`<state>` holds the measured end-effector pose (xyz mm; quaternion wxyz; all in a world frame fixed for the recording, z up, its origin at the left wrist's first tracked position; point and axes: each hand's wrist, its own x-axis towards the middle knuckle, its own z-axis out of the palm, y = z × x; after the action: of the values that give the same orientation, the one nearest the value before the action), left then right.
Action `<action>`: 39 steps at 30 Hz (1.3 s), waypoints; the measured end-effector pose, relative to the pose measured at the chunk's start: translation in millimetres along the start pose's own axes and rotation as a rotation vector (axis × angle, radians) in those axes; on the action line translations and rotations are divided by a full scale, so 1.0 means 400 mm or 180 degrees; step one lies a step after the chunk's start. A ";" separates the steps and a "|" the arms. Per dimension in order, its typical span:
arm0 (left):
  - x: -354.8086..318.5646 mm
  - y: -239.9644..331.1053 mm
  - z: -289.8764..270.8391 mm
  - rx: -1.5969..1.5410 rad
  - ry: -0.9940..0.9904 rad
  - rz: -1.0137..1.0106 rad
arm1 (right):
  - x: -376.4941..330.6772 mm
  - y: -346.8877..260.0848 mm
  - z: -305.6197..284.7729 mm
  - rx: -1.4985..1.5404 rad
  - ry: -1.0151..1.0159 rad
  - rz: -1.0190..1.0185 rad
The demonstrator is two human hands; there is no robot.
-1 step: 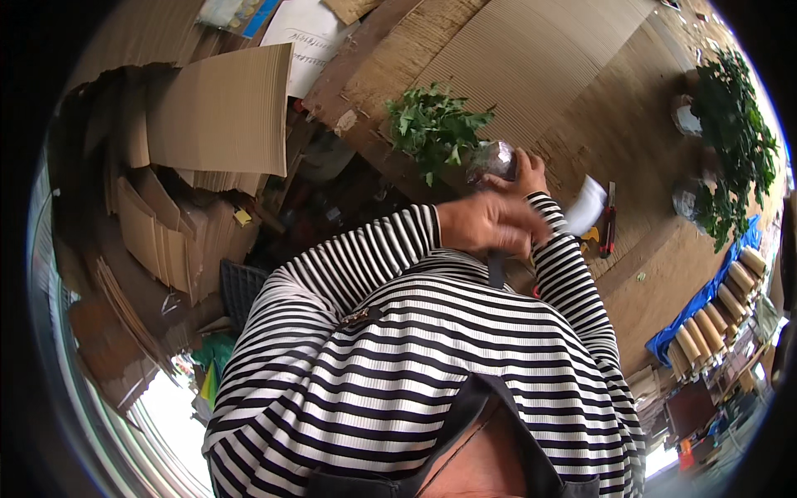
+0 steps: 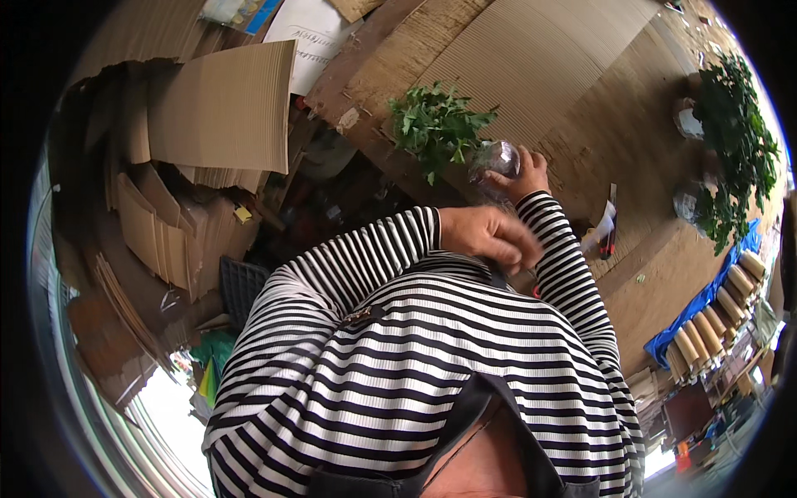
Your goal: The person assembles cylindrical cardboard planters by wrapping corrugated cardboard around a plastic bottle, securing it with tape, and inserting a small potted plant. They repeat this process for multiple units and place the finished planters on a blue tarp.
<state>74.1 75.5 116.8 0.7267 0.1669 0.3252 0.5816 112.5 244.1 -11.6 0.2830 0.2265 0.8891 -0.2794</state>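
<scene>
Right hand: the right hand [image 2: 525,176] is up near the top of the striped sleeve, fingers curled round a clear plastic bottle [image 2: 496,159], gripping it from the right side.
Clear plastic bottle: it sits just left of that hand and above it, tilted, its rounded end pressed in among the leaves.
Green sprig: a leafy green bunch [image 2: 436,126] lies on the cardboard sheet [image 2: 531,58], touching the bottle on its left.
Left hand: the left hand [image 2: 486,236] is below the bottle and near it, knuckles up, fingers bent down and closed toward the chest; whether it pinches anything I cannot tell.
Between the hands: the 2 hands are close, left under right, the bottle above both wrists.
Shirt: black-and-white striped sleeves [image 2: 365,257] fill the middle.
Left of the person: stacked flattened cardboard [image 2: 220,108], piled and leaning.
Right of the person: more green foliage [image 2: 735,141] well apart, and a row of pale rolls [image 2: 718,319] on a blue cloth [image 2: 697,307].
</scene>
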 end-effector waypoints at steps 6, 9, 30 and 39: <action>-0.030 -0.372 -0.219 -0.0615 0.2339 -0.0579 | 0.050 -0.086 -0.024 -0.0097 -0.0544 0.0817; -0.003 -0.409 -0.286 -0.1517 0.2846 0.0071 | 0.108 -0.079 -0.035 0.0038 -0.0845 0.1067; 0.055 -0.208 -0.432 -0.3483 0.2469 0.1978 | 0.131 0.050 -0.062 0.1525 -0.2173 0.0662; -0.162 -0.086 -0.455 -0.2373 0.3893 0.1802 | 0.163 0.038 -0.026 0.0529 -0.1899 0.1082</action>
<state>-28.9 -20.3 -19.9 0.2493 -0.3633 0.3965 0.8054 68.8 277.9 -51.0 0.5533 0.3019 0.6911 -0.3536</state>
